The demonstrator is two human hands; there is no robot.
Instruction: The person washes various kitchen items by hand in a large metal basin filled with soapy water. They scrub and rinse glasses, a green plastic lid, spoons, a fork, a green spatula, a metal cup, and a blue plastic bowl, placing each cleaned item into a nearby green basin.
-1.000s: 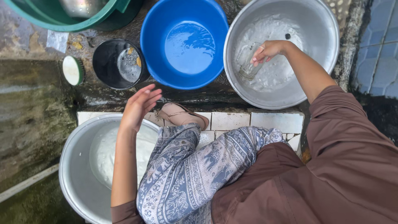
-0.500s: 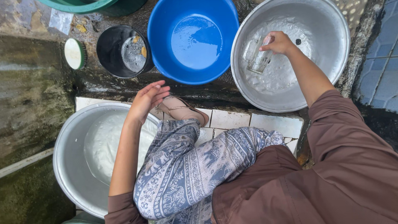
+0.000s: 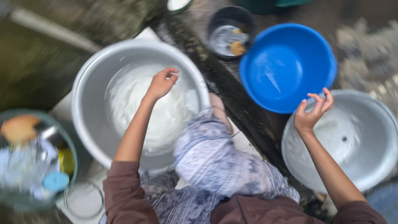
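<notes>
My left hand (image 3: 162, 83) hovers over the foamy water in a large metal basin (image 3: 85, 79) at the left, fingers loosely bent and holding nothing. My right hand (image 3: 313, 110) is raised above the near rim of a second metal basin (image 3: 385, 128) at the right, fingers spread, thumb and forefinger close together, with nothing in it. This basin holds a little soapy water. A blue plastic basin (image 3: 286, 66) with water sits just beyond my right hand. My knee in patterned trousers (image 3: 215, 161) lies between the two metal basins. The picture is blurred.
A small black bowl (image 3: 230, 31) with a few items inside stands behind the blue basin. A green tub (image 3: 72, 145) full of dishes sits at the lower left, with a clear round glass (image 3: 83, 201) beside it. The ground around is dark, wet stone.
The view has swung round to the left. My right hand has left the glass it held in the right basin and lifted. My left hand has moved out over the foamy basin.
</notes>
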